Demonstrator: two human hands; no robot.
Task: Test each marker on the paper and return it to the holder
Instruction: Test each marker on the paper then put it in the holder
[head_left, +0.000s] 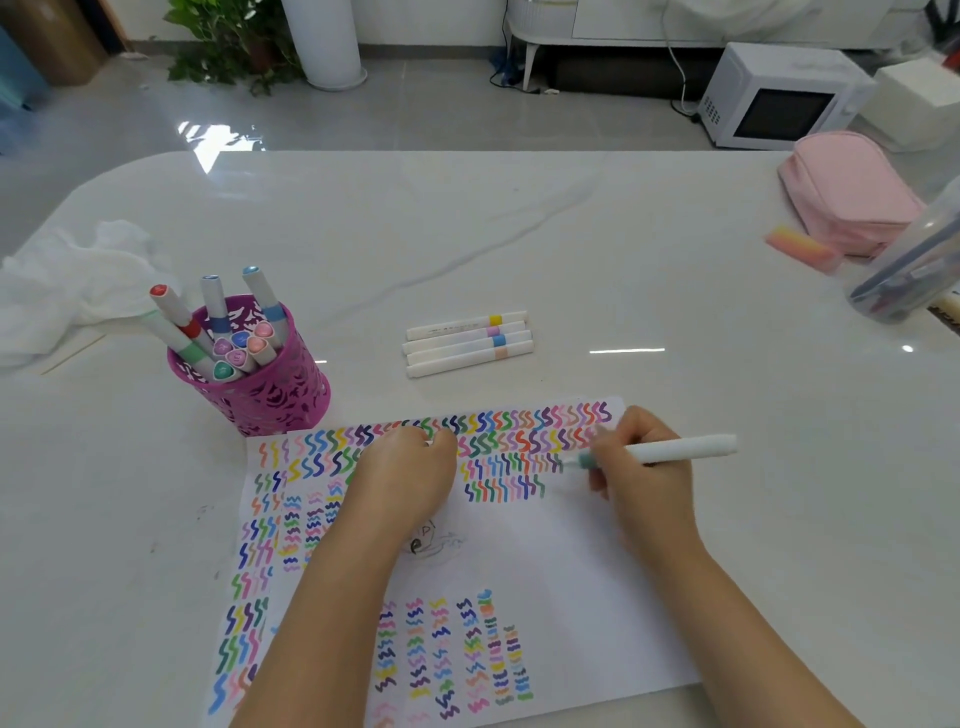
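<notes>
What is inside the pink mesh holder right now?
The pink holder holds markers: a few stick up tall, others show only coloured cap ends near the rim. Their lower barrels and the holder's bottom are hidden behind its wall.

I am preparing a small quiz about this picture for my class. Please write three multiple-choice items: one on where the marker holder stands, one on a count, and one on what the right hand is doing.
1. Where does the pink holder stand?
A. On a chair
B. On a shelf
C. On the table, by the far left corner of the paper

2. How many loose markers lie on the table beyond the paper?
A. Two
B. Four
C. Six

3. What is the right hand doing?
A. Gripping a marker with its tip at the paper
B. Resting empty
C. Dropping a marker into the holder

Answers:
1 C: its base sits on the tabletop beside that corner.
2 B: four lie side by side.
3 A: the fingers curl round the barrel and the teal tip meets the sheet.
</notes>
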